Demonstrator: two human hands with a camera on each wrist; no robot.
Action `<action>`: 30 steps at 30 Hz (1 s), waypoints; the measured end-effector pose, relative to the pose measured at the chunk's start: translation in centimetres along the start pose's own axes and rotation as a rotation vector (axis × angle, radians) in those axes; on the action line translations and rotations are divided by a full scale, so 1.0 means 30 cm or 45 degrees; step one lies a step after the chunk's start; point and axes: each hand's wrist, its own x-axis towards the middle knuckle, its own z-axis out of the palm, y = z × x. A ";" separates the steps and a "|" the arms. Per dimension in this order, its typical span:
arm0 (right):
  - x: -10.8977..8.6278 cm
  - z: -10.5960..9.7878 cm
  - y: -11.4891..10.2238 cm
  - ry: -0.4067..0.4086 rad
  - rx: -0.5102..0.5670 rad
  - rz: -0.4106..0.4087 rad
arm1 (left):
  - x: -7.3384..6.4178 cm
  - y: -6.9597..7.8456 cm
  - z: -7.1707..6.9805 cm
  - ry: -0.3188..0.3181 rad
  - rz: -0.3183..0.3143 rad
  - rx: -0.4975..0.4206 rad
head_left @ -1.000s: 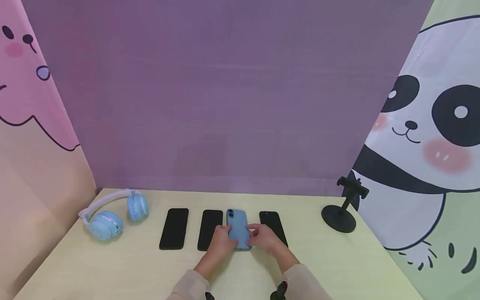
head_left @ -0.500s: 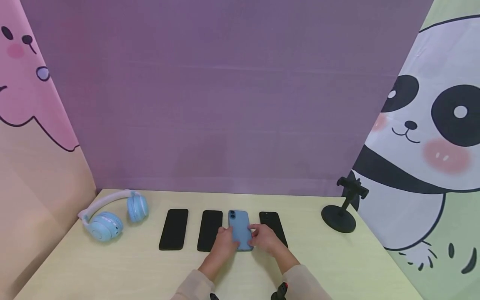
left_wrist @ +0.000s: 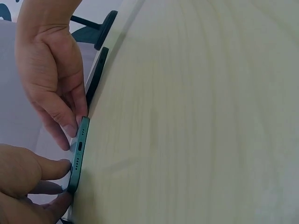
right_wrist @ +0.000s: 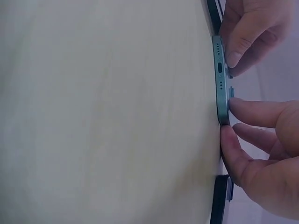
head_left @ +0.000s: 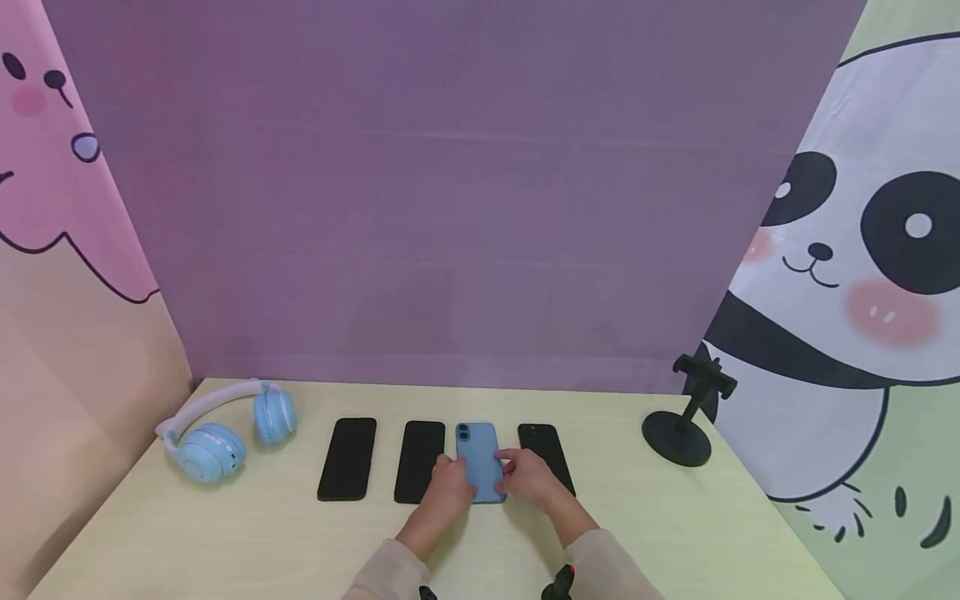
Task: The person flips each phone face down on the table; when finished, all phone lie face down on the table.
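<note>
A light-blue phone (head_left: 478, 454) lies back up on the table, its cameras at the far left corner. My left hand (head_left: 448, 487) pinches its left side near the bottom, and my right hand (head_left: 528, 477) pinches the right side. The left wrist view shows the bottom edge of the phone (left_wrist: 80, 148) with its charging port. There, the left thumb is on the back while a finger sits at the side edge. A similar pinch by the right hand (right_wrist: 266, 149) appears in the right wrist view. The phone looks flat, close against the tabletop.
Two black phones (head_left: 347, 458) (head_left: 418, 462) lie left of the blue one. Another black phone (head_left: 551, 450) is on the right, partly covered by the right hand. Light-blue headphones (head_left: 213, 450) rest at the far left; a black stand (head_left: 678, 437) stands at the right.
The blue phone has shifted slightly to the right with the left hand and sits a little straighter. The right hand has barely moved, and the last half second shows almost no motion.
</note>
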 end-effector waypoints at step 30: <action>-0.020 0.184 -0.250 -0.048 -0.084 -0.151 | -0.061 -0.252 -0.264 0.113 0.078 0.031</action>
